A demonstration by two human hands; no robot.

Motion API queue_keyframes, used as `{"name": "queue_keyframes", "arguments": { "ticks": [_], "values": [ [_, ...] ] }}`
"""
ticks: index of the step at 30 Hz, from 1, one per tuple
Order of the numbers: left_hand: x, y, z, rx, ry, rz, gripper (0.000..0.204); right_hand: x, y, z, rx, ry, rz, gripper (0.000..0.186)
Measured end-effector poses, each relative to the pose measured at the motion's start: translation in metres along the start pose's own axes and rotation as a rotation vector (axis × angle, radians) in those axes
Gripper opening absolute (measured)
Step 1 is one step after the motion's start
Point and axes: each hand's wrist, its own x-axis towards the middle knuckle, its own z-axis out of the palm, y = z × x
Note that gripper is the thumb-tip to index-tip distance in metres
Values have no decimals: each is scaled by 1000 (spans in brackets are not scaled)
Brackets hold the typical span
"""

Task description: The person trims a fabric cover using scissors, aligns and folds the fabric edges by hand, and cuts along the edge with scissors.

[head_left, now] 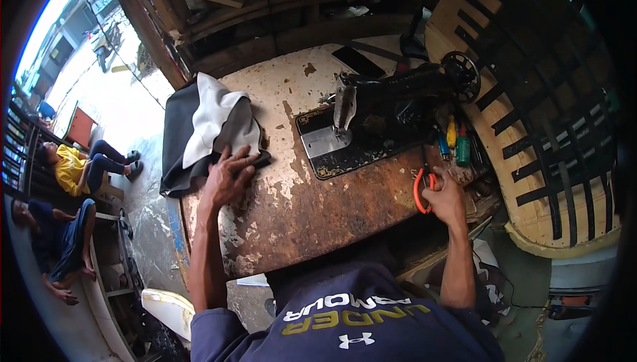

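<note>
My left hand [231, 179] lies with its fingers spread at the near edge of a folded piece of black material [178, 143]. The pale grey-white underside [215, 120] of that material is turned up, and part of it hangs over the table's left edge. Over at the right, my right hand [446, 197] is closed on the orange handle of a pair of scissors [418, 193], whose dark blades point away from me. A black sewing machine [391, 103] stands just beyond the scissors, its metal plate facing the material.
The worn wooden table [285, 222] has peeling paint. A dark phone [358, 61] lies behind the machine. Screwdrivers with yellow [452, 132] and green [462, 150] handles lie at its right. A strapped wooden frame [531, 183] leans at the right. Two people sit at the left.
</note>
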Motion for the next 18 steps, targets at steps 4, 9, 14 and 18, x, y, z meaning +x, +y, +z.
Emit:
{"name": "queue_keyframes", "arguments": {
  "ticks": [4,9,14,18],
  "values": [
    [-60,64,10,19,45,-89,40,-65,-47,35,1345,-564,124,52],
    [-75,73,25,-1,157,-106,38,-97,-113,114,1369,-1026,308,69],
    [-97,98,31,-71,160,-48,37,-60,-128,149,1337,-962,54,74],
    [-169,124,19,28,-80,-97,37,-69,-116,113,1458,-1057,-64,70]
  ]
}}
